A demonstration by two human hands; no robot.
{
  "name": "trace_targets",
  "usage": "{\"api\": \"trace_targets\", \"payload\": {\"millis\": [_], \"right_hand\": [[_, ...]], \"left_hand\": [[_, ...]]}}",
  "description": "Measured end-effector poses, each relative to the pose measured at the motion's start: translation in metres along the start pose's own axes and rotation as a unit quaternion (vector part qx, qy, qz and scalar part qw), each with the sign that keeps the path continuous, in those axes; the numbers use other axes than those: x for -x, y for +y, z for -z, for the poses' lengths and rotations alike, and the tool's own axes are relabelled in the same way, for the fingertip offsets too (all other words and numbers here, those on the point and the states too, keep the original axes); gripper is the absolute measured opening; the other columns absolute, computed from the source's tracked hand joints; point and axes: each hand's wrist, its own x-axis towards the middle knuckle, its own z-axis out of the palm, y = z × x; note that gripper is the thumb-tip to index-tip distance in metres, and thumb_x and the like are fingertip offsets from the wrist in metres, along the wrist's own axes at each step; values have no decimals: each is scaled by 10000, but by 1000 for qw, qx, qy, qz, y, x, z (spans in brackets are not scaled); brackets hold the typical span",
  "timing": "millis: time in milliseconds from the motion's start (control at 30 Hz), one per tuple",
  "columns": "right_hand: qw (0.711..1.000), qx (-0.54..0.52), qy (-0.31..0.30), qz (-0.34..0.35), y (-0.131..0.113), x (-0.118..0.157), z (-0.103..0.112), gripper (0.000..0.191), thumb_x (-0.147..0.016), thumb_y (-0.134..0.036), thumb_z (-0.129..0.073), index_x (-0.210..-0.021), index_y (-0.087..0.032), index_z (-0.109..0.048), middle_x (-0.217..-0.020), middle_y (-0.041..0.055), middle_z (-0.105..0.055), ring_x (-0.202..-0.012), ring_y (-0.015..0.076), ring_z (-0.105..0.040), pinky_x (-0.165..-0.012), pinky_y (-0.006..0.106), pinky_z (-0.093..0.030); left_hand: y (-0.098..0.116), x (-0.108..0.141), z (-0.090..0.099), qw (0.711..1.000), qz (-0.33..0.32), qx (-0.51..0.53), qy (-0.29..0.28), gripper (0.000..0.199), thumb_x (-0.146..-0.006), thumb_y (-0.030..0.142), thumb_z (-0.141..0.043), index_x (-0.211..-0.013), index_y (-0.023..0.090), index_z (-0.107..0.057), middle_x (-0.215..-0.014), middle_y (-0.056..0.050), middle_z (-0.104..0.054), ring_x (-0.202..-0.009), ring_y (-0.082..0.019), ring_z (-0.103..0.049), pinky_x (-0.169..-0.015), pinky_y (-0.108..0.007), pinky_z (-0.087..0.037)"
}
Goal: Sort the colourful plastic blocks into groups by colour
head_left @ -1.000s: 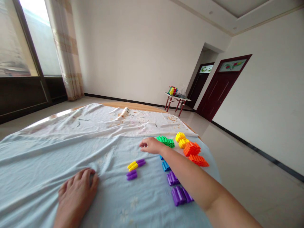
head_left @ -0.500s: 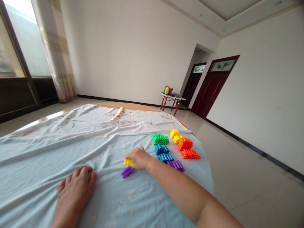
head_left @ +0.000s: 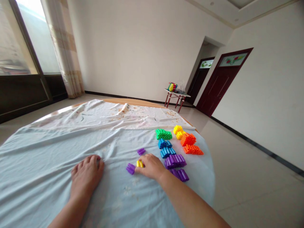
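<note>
My right hand [head_left: 151, 166] is low over the cloth, its thumb and fingers closed around a small yellow cluster of plastic tubes [head_left: 139, 163]. Just left of the thumb lies a purple tube cluster [head_left: 130, 168]. Another small purple tube cluster [head_left: 141, 151] rests beyond the fingers. My left hand [head_left: 87, 172] lies palm down on the blue cloth with its fingers stretched out, holding nothing. Right of my right hand, purple tubes [head_left: 175, 161] sit in a row, with more purple tubes [head_left: 182, 174] partly behind the wrist.
Grouped on the table's right side are blue tubes [head_left: 167, 152], green tubes [head_left: 163, 134], yellow tubes [head_left: 178, 129] and orange tubes [head_left: 193, 149]. Wrinkled cloth [head_left: 114, 142] covers the round table. Farther off, a small side table [head_left: 177, 93] bears a colourful bag [head_left: 172, 86].
My right hand has drawn back to the right and nearer with the yellow tubes. A purple cluster beyond it now shows. My left hand stays on the cloth; the view has shifted slightly.
</note>
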Motion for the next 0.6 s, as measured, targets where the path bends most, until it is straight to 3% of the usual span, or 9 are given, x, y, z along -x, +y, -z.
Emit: {"api": "trace_targets", "payload": {"millis": [167,267,433,600], "right_hand": [[1000,-15,8,0,10,4,2,438,-711,-531,-676,-1005,-207,-661,-922,69,-660,-916,228,-593,-801,312,-441],[998,-30,32,42,14,5,0,509,-669,-417,-741,-1117,-209,-621,-1065,78,-632,-1021,234,-560,-894,321,-421],[995,-48,16,82,19,7,-11,389,-732,-150,-630,-1116,-205,-620,-1118,63,-630,-1069,206,-552,-947,298,-396],[993,-88,40,72,21,12,-10,403,-723,-118,-613,-1119,-191,-620,-1066,62,-650,-1031,206,-569,-923,309,-410]], "left_hand": [[-3,-2,-2,1000,-7,4,0,430,-843,452,-255,-1010,196,-557,-1154,-123,-566,-1100,-312,-481,-992,-476,-293],[-4,-3,-3,1000,-4,2,-1,431,-841,461,-264,-1016,201,-560,-1157,-128,-564,-1103,-325,-477,-994,-483,-290],[-2,-4,-1,1000,-4,-13,-8,456,-844,472,-247,-1035,195,-555,-1163,-138,-555,-1100,-339,-478,-985,-479,-299],[2,-1,2,1000,-6,-20,-10,457,-853,450,-221,-1037,188,-548,-1172,-151,-554,-1102,-331,-477,-980,-473,-303]]}}
